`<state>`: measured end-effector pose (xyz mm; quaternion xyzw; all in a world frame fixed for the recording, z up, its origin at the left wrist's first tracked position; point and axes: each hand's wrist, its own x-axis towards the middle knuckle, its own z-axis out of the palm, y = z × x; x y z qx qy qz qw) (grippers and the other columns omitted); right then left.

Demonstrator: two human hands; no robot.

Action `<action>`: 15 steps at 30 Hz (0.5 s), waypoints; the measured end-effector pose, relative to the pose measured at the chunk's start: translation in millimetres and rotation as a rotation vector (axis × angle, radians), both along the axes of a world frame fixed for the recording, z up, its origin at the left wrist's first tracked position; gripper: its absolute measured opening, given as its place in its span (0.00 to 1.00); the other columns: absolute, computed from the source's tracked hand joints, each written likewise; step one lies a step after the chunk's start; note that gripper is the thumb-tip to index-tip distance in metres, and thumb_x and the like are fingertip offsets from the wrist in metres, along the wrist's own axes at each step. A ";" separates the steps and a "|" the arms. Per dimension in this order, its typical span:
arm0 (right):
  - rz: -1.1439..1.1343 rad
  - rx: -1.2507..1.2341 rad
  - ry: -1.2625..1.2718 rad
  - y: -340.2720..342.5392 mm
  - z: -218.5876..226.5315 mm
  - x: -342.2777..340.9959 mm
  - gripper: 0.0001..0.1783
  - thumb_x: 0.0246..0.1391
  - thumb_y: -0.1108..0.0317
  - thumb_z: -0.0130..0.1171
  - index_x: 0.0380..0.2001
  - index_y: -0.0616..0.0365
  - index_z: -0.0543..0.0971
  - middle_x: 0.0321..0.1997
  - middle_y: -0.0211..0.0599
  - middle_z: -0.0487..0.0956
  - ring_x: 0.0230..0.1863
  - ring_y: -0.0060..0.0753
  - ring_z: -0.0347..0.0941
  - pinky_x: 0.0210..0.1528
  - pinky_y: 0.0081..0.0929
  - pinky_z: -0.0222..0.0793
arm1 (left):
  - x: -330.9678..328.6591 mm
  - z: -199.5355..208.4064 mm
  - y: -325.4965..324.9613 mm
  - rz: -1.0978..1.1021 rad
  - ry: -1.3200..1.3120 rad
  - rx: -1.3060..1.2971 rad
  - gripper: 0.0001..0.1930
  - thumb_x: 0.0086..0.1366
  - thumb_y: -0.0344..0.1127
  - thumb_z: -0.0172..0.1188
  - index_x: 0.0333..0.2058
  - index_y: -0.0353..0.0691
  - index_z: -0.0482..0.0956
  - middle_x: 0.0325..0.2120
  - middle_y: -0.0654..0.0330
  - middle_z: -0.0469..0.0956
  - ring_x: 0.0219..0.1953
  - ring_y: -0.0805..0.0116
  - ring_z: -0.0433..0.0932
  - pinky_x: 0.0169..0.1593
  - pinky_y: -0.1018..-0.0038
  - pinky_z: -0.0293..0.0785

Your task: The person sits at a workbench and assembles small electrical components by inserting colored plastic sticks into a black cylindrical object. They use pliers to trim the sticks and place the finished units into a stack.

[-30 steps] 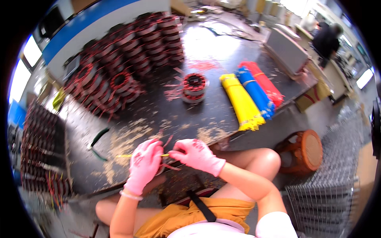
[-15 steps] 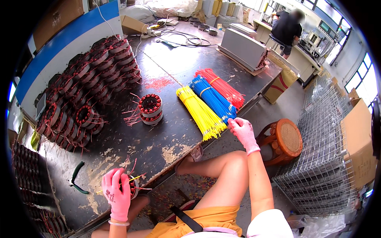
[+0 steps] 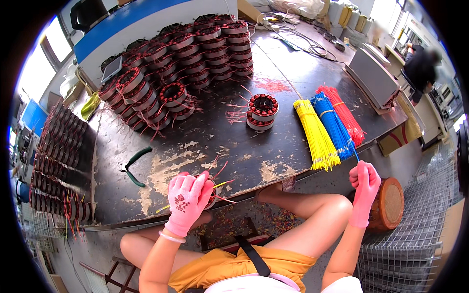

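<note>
L hand [image 3: 187, 201] round stator [image 3: 211, 195] at bench edge [image 3: 254, 184]; R hand [image 3: 364, 179] pinching blue wire [image 3: 356, 156].

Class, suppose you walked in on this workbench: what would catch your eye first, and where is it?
Three bright wire bundles, yellow, blue and red, lie side by side at the bench's right edge. Stacked copper-wound stators fill the far left. Near the front edge, pink-gloved hands work: the left hand grips a stator, the right hand pinches a blue wire.
</note>
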<state>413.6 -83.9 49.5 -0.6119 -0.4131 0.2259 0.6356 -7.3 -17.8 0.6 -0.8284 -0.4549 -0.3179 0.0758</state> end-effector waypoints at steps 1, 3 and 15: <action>0.037 0.043 0.008 0.1 12.3 -22.7 0.16 0.70 0.65 0.56 0.26 0.58 0.78 0.24 0.26 0.78 0.23 0.11 0.65 0.25 0.14 0.55 | 1.4 3.2 -0.6 -0.002 -0.029 0.025 0.19 0.60 0.32 0.67 0.51 0.43 0.80 0.36 0.59 0.77 0.43 0.54 0.76 0.56 0.55 0.72; 0.241 0.094 0.042 5.5 24.8 -67.5 0.12 0.68 0.72 0.54 0.29 0.60 0.80 0.27 0.30 0.80 0.24 0.12 0.68 0.27 0.14 0.62 | 5.1 14.6 -2.9 0.021 -0.072 0.146 0.23 0.60 0.37 0.68 0.55 0.44 0.78 0.48 0.58 0.76 0.53 0.56 0.75 0.65 0.51 0.67; 0.726 0.118 -0.704 73.6 -27.0 -203.6 0.07 0.59 0.65 0.65 0.39 0.51 0.85 0.38 0.34 0.82 0.42 0.38 0.78 0.46 0.37 0.72 | -7.4 79.6 -13.7 -0.076 -0.080 0.234 0.20 0.51 0.25 0.69 0.45 0.45 0.85 0.39 0.60 0.76 0.42 0.59 0.80 0.50 0.59 0.81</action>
